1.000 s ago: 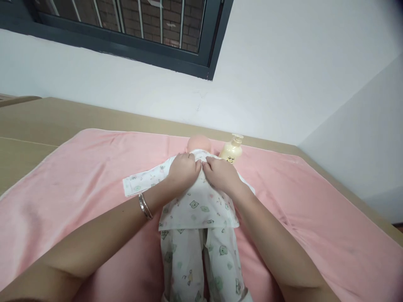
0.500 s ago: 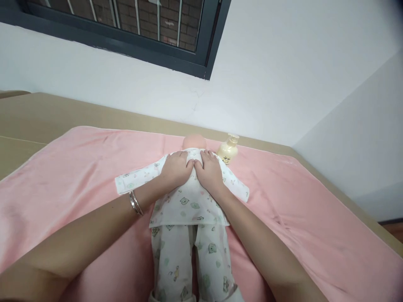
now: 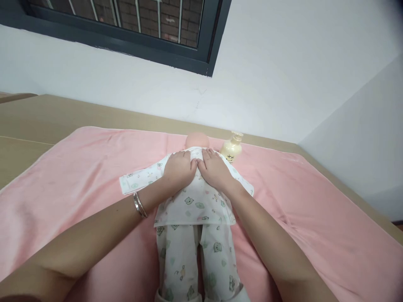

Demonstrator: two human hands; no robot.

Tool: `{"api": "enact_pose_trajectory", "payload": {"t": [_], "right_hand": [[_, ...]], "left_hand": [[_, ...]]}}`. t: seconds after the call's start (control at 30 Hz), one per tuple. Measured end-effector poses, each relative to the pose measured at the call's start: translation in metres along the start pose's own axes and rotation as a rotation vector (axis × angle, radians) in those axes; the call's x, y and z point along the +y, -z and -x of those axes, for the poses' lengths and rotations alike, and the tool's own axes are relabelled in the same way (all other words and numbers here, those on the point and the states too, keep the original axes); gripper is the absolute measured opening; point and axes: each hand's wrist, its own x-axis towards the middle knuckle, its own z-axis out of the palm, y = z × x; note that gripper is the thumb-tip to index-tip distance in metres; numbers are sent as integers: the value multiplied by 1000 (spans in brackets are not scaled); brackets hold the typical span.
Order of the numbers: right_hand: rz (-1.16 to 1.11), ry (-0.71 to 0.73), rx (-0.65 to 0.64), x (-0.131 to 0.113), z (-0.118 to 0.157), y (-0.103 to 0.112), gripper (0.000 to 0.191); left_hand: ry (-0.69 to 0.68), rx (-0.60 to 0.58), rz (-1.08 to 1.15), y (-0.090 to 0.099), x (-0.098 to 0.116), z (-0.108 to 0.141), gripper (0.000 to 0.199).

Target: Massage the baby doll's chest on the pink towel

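Observation:
A baby doll [image 3: 197, 140] lies on a pink blanket [image 3: 103, 155], its head toward the wall. It wears a white printed top [image 3: 195, 209] and matching trousers [image 3: 182, 260] with cuffs at the bottom. My left hand [image 3: 180, 168] rests flat on the upper part of the top, fingers pointing toward the doll's head. Beside it, my right hand [image 3: 215, 168] lies flat on the other side, and the two thumbs nearly meet in the middle. Neither hand grips anything. Both sleeves of the top stretch out sideways past my hands.
A cream pump bottle [image 3: 232, 149] stands right of the doll's head. The blanket covers a tan surface [image 3: 78, 110] that meets a white wall [image 3: 267, 63]. Above is a dark-framed window [image 3: 201, 58] with bars.
Both hands stay flat on the doll's top. The whole scene sits slightly further right in the view, as the camera has shifted a little.

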Motion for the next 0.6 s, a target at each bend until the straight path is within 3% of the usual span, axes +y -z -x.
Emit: {"api": "enact_pose_trajectory", "payload": {"t": [0.13, 0.4, 0.5, 0.6], "right_hand": [[58, 48, -19, -1, 0, 8, 51], [171, -61, 28, -31, 21, 20, 39], [158, -75, 8, -28, 20, 23, 37], [97, -77, -23, -14, 10, 24, 36]], "left_hand": [[-9, 11, -145, 3, 5, 7, 43], [-6, -93, 91, 5, -11, -11, 35], [-31, -149, 155, 12, -12, -14, 34], [-27, -153, 62, 14, -3, -6, 40]]}}
